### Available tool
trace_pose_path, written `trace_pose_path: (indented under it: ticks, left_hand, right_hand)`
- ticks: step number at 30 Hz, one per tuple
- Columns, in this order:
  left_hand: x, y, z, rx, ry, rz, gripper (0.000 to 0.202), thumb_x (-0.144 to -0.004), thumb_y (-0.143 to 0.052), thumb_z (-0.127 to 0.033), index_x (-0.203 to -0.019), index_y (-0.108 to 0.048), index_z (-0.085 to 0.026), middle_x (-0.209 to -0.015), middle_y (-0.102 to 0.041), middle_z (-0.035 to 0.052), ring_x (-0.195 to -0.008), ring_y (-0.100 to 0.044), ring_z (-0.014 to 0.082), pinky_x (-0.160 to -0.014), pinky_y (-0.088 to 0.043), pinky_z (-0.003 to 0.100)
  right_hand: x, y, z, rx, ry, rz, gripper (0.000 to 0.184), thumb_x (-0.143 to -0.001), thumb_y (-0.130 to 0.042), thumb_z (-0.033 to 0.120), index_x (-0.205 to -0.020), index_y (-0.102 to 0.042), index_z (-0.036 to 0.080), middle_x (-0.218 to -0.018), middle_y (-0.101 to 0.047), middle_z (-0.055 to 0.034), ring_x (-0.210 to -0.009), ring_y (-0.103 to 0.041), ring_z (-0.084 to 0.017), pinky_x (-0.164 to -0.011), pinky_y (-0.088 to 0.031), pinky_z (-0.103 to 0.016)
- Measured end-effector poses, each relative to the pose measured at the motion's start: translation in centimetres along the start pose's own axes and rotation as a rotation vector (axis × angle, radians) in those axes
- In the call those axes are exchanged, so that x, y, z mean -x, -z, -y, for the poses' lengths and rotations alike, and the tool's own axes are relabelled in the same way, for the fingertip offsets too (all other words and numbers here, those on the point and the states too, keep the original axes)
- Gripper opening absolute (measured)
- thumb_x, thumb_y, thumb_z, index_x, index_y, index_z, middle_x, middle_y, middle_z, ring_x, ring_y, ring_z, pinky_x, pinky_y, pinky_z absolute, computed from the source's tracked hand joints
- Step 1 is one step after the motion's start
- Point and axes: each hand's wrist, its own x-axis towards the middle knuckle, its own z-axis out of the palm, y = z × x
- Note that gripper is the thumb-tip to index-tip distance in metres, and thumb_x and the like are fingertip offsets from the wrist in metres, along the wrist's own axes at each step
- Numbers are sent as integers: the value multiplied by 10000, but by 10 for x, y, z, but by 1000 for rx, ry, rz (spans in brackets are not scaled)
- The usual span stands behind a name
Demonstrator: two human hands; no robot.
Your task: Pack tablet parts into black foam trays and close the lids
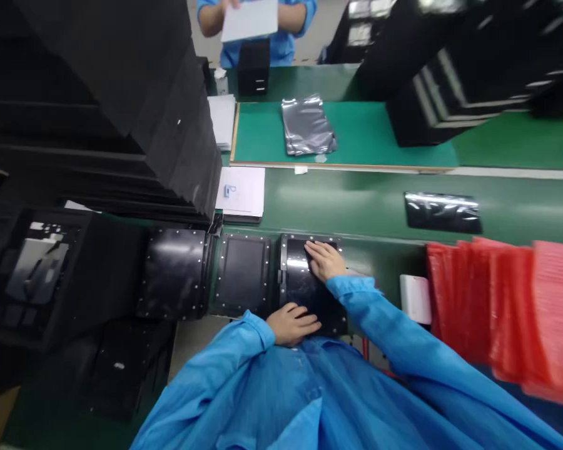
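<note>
My right hand (325, 259) lies flat with fingers stretched on the far part of a shiny black bag (300, 281) resting in a black tray (284, 250). At the near edge of that same bag sits my left hand (291, 323), fingers curled and pressing down on it. Both arms wear blue sleeves. Two more black trays (244, 275) (176, 272) lie in a row to the left of the bag.
Tall stacks of black trays (122, 106) rise at the left. Red bags (507, 306) pile at the right, beside a white block (415, 299). Across the green belt (356, 200) another person in blue holds a white sheet (249, 19); silver bags (307, 125) lie on a green mat.
</note>
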Motion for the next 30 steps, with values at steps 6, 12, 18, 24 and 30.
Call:
trace_pose_path:
  ticks: [6, 12, 18, 24, 30]
  left_hand:
    - [94, 43, 68, -5, 712, -337, 578, -822, -518, -260, -1375, -429, -116, -1459, -391, 188, -1356, -350, 332, -1120, -282, 512]
    - [101, 45, 93, 111, 1194, -487, 673, -763, -603, -240, -1385, -394, -90, -1506, -242, 262, -1396, -252, 391, -1084, -310, 528]
    - [50, 48, 77, 191, 1390, -647, 640, -725, -669, -244, -1320, -476, -111, -1439, -357, 247, -1359, -331, 375, -1093, -304, 497]
    - [61, 66, 58, 604, 1085, -846, 584, -700, -645, -272, -1259, -531, -142, -1168, -617, 135, -1091, -603, 257, -960, -473, 388]
    - [18, 63, -41, 559, 810, -704, 393, -738, -637, -402, -1029, -680, -142, -916, -725, 86, -861, -680, 235, -816, -553, 378]
  right_hand:
    - [36, -10, 61, 107, -113, -20, 452, -798, -448, 190, -1212, -625, 160, -1341, -548, -114, -1254, -485, -313, -1046, -409, -535]
    - [156, -28, 100, 271, -134, 86, 551, -764, -448, 119, -1293, -572, 212, -1404, -492, -62, -1268, -484, -276, -973, -516, -427]
    - [203, -34, 118, 354, -312, 284, 647, -694, -417, 6, -1298, -576, 176, -1440, -446, -47, -1304, -437, -294, -926, -547, -407]
    - [185, 20, 87, -2, -262, 247, 455, -800, -438, 107, -1160, -675, 250, -1293, -593, -28, -1016, -608, -217, -876, -564, -380]
    - [149, 42, 64, -777, -322, 103, 463, -831, -551, 480, -1194, -643, 207, -1157, -672, -94, -1020, -634, -253, -863, -534, -414]
